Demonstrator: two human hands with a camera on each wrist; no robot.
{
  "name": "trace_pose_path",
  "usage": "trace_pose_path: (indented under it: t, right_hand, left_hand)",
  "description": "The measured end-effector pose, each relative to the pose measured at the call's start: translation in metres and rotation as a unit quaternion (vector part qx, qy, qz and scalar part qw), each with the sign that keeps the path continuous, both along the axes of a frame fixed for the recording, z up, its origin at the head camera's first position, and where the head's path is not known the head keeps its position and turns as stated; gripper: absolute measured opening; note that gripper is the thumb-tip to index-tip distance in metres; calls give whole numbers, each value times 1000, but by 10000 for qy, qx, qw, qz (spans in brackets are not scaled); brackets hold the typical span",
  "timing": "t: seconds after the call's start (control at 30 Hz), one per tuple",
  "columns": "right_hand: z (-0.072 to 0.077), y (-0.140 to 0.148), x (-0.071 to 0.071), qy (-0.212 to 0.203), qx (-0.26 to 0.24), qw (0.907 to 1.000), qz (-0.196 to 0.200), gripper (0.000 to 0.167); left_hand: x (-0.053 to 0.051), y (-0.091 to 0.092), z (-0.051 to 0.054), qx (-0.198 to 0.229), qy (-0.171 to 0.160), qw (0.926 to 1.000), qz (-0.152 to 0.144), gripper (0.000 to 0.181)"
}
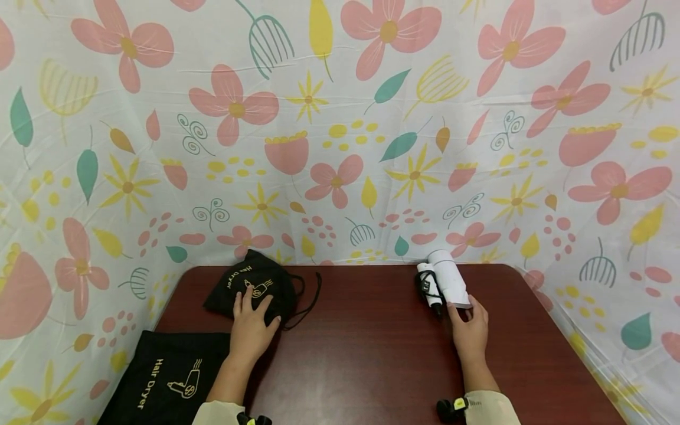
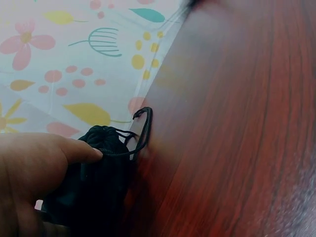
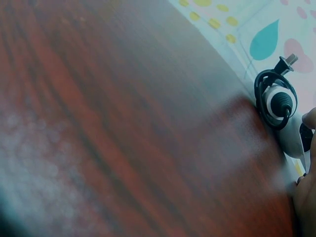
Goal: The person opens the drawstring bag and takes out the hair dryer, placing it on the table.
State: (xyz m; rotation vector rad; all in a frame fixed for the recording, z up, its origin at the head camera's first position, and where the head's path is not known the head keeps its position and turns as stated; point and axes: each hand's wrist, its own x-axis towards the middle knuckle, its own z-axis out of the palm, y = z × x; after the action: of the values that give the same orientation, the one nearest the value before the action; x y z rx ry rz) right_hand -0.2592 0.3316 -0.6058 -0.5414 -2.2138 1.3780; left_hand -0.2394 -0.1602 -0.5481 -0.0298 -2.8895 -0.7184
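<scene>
In the head view, a black drawstring bag (image 1: 281,289) with "Hair Dryer" lettering and a gold dryer outline sits at the back left, looking filled. My left hand (image 1: 251,330) rests on it with fingers spread; the left wrist view shows the thumb against the bag (image 2: 101,182), near its cord. A white folded hair dryer (image 1: 448,274) lies at the back right, its black cord (image 1: 428,284) wound about the handle. My right hand (image 1: 471,330) holds the dryer's near end between thumb and fingers. In the right wrist view, the hand partly hides the dryer (image 3: 289,140).
Another black "Hair Dryer" bag (image 1: 170,378) lies flat at the table's left front. The dark red-brown table (image 1: 361,354) has rounded back corners. A flower-patterned white cloth (image 1: 340,230) hangs around its back and sides.
</scene>
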Motion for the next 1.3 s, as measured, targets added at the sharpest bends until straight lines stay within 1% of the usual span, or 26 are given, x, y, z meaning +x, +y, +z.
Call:
trace_pose_path:
  t: [0.1,0.27,0.5,0.73,0.93,1.17,1.3]
  right_hand:
    - [-2,1,-1,-22,18,10000,10,69]
    - [-2,1,-1,13,8,10000,38,69]
    - [-1,1,-1,-73,-46,10000,47,70]
    - [-2,1,-1,-52,-83,9999,39,70]
    - [-3,2,-1,-42,-58,10000,36,70]
    - [-2,1,-1,15,-81,10000,17,69]
    - [-1,1,-1,-3,-84,10000,-10,69]
  left_hand:
    - [1,3,-1,6,53,10000,-42,58]
    - [3,7,-2,27,164,9998,-114,58]
    - [4,12,-4,81,279,9994,-200,57]
    - [5,16,-5,91,366,9989,-275,56]
    - [6,18,-5,73,332,9988,-349,57]
    - [7,22,-4,109,189,9989,-423,56]
    - [8,25,-4,150,245,9985,-476,56]
